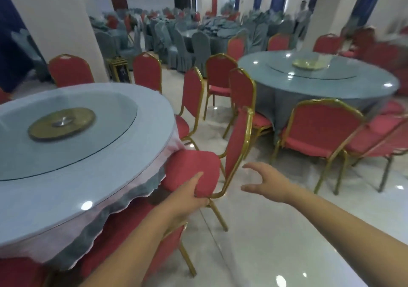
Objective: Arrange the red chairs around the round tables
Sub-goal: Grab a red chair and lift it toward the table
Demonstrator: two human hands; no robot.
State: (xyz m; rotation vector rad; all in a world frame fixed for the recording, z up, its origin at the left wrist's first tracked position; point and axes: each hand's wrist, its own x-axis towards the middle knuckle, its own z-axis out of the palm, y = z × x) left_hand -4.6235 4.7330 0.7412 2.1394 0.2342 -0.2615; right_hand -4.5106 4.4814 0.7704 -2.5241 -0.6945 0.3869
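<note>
A red chair (237,141) with a gold frame stands at the near round table (92,167), its seat tucked against the table's edge. My left hand (189,195) grips the near corner of that seat cushion. My right hand (265,181) hovers open just right of the chair's backrest, fingers spread, touching nothing. Another red chair (170,249) sits under the table below my left arm. More red chairs (192,96) ring this table and the second round table (318,81) at the right.
A white pillar (55,21) rises behind the near table. Grey-covered chairs and tables (194,37) fill the back of the hall. A person (302,12) stands far right. Glossy tiled floor (276,242) stretches open between the two tables.
</note>
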